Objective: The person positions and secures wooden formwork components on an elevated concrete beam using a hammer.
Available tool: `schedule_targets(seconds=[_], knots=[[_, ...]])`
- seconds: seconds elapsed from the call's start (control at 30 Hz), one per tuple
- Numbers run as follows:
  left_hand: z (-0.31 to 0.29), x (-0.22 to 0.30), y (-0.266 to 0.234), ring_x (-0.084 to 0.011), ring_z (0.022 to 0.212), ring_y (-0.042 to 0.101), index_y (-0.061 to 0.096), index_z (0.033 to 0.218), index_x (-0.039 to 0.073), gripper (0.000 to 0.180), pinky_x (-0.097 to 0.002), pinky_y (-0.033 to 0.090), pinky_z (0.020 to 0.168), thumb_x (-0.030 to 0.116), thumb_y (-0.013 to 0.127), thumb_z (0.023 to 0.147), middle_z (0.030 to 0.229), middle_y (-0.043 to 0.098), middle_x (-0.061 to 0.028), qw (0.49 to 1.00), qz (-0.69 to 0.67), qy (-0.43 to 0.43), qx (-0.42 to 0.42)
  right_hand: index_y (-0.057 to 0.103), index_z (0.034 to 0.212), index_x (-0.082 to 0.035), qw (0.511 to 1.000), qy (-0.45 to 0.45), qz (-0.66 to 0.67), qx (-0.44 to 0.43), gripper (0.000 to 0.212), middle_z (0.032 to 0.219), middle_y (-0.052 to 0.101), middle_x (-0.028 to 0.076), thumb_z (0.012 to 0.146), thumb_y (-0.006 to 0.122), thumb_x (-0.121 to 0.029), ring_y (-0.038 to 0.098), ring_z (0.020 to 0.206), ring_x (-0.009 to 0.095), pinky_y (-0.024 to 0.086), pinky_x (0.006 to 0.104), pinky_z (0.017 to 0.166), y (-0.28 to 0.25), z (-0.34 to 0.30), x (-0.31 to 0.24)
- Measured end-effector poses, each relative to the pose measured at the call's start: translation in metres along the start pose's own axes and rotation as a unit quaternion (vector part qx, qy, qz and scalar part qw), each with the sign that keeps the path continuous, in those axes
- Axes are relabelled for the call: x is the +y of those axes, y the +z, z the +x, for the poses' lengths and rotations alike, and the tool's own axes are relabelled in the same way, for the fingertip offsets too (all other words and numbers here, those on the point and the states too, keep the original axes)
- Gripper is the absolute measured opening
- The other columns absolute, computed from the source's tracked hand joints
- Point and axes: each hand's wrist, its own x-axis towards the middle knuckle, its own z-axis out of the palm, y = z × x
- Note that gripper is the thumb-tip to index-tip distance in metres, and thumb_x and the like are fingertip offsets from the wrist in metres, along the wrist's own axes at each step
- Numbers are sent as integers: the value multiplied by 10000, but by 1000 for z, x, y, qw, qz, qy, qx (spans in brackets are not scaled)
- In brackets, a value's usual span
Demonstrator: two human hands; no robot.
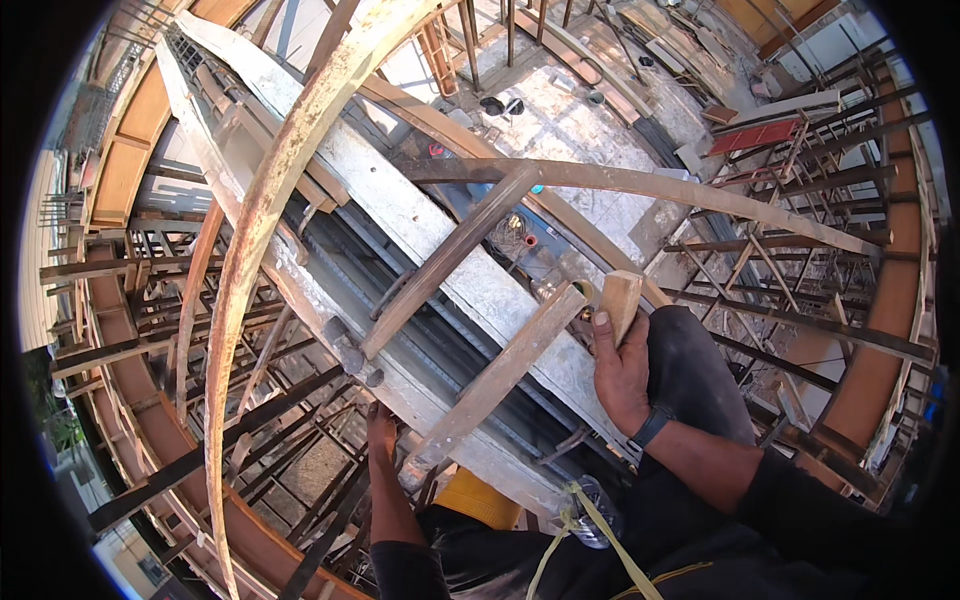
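Observation:
My right hand (622,378) is closed round a short wooden block (620,300), thumb along its near side. The block stands at the right edge of a long beam form, beside the end of a wooden crosspiece (500,375). That crosspiece spans the form's two pale side boards (430,225). My left hand (382,428) is low against the outer side of the left board; its fingers are mostly hidden. Just above it, a dark metal piece (343,345), resembling a hammer head, rests on the board's edge. I cannot tell whether the left hand holds it.
Steel bars (400,320) run inside the form. A second crosspiece (450,260) lies farther along. A curved, stained strip (250,225) arches across the left. A plastic bottle (597,510) with a yellow-green strap is at my lap. Timber props and scaffolding (780,290) stand below, with drops either side.

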Motion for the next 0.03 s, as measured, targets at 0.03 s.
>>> schedule_targets(seconds=[0.03], knots=[[9, -5, 7, -192, 922, 657, 569, 1271, 66, 414, -339, 523, 751, 378, 580, 1000, 1120, 660, -90, 1000, 3, -8, -9, 416, 1321, 12, 1000, 22, -21, 0, 628, 1161, 613, 236, 1003, 548, -513, 625, 1088, 389, 472, 445, 936, -4, 1, -6]])
